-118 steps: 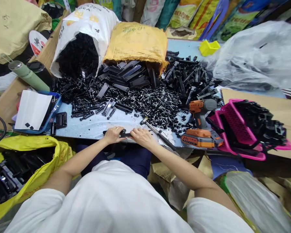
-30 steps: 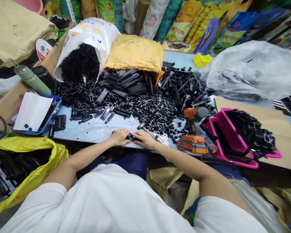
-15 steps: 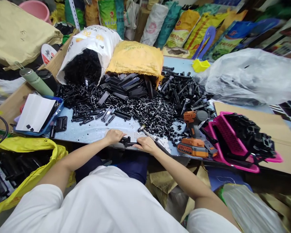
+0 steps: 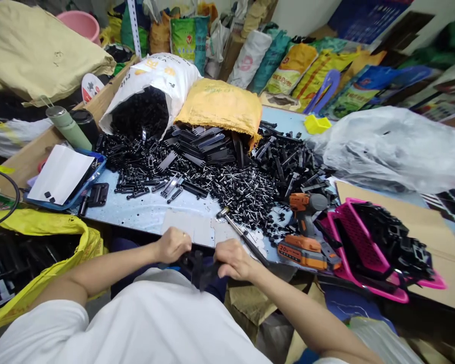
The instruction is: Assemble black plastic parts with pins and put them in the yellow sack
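Note:
Between my two hands is a black plastic part (image 4: 200, 269), blurred by motion, held off the table's front edge, close to my shirt. My left hand (image 4: 174, 245) is closed round its left end, and my right hand (image 4: 233, 259) grips the right end with the thumb underneath. The part's exact kind cannot be made out. Just beyond my right hand a hammer (image 4: 242, 233) with a metal head lies slantwise on the table. A flat pale sheet (image 4: 189, 227) lies at the edge beyond my left hand.
Heaps of small black parts with metal pins (image 4: 246, 194) cover the table's middle. An orange cordless drill (image 4: 303, 250) and a pink basket (image 4: 358, 242) of black pieces stand right. A blue tray (image 4: 98, 174) is left; a yellow sack (image 4: 87, 242) of black parts sits below it.
Both hands have drawn the black part from the table's edge toward my body, and it now tilts and blurs. The camera view has shifted, so the table sits lower in the picture.

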Available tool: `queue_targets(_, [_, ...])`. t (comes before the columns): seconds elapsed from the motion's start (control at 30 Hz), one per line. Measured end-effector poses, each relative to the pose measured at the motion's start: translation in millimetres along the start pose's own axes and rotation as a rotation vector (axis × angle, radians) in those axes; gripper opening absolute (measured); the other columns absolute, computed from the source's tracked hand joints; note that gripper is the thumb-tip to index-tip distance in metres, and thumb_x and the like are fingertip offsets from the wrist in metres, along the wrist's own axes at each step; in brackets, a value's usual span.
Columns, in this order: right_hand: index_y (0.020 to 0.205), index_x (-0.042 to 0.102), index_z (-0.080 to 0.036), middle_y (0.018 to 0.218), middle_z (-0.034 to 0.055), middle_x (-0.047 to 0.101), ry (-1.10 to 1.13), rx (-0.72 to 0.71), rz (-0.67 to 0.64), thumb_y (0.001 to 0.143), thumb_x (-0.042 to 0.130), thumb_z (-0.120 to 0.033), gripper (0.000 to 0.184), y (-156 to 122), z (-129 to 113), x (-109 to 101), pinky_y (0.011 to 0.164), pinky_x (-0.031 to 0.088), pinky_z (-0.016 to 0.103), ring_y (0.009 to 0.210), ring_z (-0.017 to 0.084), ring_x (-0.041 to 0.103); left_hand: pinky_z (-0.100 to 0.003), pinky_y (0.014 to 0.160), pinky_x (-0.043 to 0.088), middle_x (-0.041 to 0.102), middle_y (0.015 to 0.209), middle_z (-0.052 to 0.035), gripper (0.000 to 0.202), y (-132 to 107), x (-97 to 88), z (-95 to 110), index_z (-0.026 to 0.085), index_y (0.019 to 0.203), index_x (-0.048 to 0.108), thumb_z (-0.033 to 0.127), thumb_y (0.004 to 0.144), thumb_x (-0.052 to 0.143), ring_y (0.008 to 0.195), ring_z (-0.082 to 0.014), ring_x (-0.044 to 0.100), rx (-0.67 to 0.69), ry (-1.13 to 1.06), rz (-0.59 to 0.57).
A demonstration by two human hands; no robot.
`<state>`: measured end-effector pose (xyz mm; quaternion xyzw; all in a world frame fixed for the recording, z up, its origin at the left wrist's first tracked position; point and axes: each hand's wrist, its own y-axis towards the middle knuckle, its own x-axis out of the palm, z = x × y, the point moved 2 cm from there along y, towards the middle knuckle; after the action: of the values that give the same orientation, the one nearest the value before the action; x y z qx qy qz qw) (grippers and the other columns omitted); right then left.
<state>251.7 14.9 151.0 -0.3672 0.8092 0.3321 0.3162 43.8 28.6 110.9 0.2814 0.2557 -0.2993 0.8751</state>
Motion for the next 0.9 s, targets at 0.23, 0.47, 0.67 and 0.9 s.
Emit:
queue_targets(0.23, [0.095, 0.05, -0.025, 0.088, 0.0105, 0.058, 0.339, 0.069, 0.771, 0.088, 0.018, -0.063, 0.051, 28.7, -4.0, 79.1, 0.074, 0.049, 0.041, 0.084, 0.024, 0.06, -0.031, 0.058, 0.046, 0.057, 0.063, -0.0078, 0.069, -2.7, 18.5, 42.5, 0.019, 0.073, 0.057, 0.056, 0.091, 0.001, 0.06, -0.0165, 0.056, 0.067, -0.3, 0.472])
queue_targets(0.47, [0.122, 0.038, -0.023, 0.119, 0.0125, 0.052, 0.223, 0.367, 0.62, 0.09, 0.03, -0.042, 0.038, 62.1, 96.3, 101.0, 0.095, 0.041, 0.046, 0.113, 0.025, 0.05, -0.037, 0.08, 0.048, 0.061, 0.103, -0.0169, 0.078, -6.3, 40.3, -23.3, 0.012, 0.126, 0.05, 0.066, 0.087, 0.01, 0.096, -0.0245, 0.059, 0.059, 0.215, 0.398])
queue_targets(0.67, [0.106, 0.058, -0.016, 0.106, 0.0144, 0.062, -0.469, 0.53, 0.108, 0.088, 0.049, -0.036, 0.029, 102.3, 202.5, 41.8, 0.091, 0.035, 0.043, 0.105, 0.027, 0.048, -0.035, 0.072, 0.046, 0.061, 0.092, -0.015, 0.066, 4.0, 55.8, -94.9, 0.015, 0.127, 0.051, 0.064, 0.084, 0.038, 0.082, -0.0243, 0.059, -0.011, 0.677, -0.066])
queue_targets(0.9, [0.115, 0.056, -0.016, 0.107, 0.0138, 0.064, -0.481, 0.545, 0.264, 0.089, 0.045, -0.031, 0.032, 120.1, 216.6, 4.1, 0.087, 0.037, 0.041, 0.098, 0.026, 0.055, -0.042, 0.089, 0.036, 0.058, 0.107, -0.0177, 0.048, 85.9, 8.3, -140.1, 0.01, 0.117, 0.054, 0.046, 0.087, 0.048, 0.107, -0.03, 0.049, -0.235, 0.706, 0.019])
